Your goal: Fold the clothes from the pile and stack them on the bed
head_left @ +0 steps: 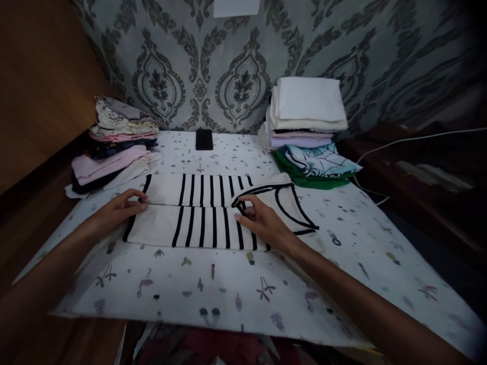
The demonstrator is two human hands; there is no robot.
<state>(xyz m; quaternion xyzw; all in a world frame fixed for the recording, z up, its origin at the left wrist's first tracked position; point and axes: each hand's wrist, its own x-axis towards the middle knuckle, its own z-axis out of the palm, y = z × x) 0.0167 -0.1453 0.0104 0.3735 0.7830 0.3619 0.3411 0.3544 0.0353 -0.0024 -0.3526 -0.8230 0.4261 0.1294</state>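
Observation:
A white garment with black stripes (160, 223) lies flat on the patterned white cloth, its sides folded to a centre line and its black-edged neckline at the right. My left hand (122, 208) pinches its left hem at the middle, thumb and forefinger close together. Near the neckline, my right hand (261, 220) has its thumb and forefinger closed on the black-trimmed edge where the folds meet.
Folded clothes (114, 152) are stacked at the back left. A taller stack (310, 109) stands at the back right, beside a white cable (411, 138). A black phone-like object (204, 140) lies near the patterned wall. More fabric shows below the table's front edge.

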